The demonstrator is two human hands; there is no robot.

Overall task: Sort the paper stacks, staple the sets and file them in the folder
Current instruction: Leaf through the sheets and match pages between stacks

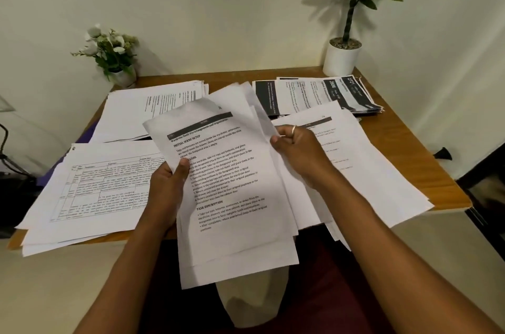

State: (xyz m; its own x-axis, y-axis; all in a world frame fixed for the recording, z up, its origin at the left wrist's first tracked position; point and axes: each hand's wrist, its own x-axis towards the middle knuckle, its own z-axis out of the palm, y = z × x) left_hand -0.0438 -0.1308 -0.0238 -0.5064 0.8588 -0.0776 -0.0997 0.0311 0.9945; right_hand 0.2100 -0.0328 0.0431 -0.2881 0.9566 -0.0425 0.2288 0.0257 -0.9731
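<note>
The fingers (276, 140) of the right hand (297, 153) pinch the right edge of the top sheet of a sheaf of papers (226, 191). The left hand (166, 191) grips the sheaf's left edge, thumb on the printed face and its other fingers hidden behind. The sheaf is held above the near edge of the bench (418, 164), between a stack of table-printed pages (95, 183) and a stack of text pages (377, 169).

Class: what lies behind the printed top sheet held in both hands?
Behind the top sheet, several more white sheets fan out. The right hand pinches their edge, and the left hand grips the top sheet with them. Their print and exact number are covered.
</note>
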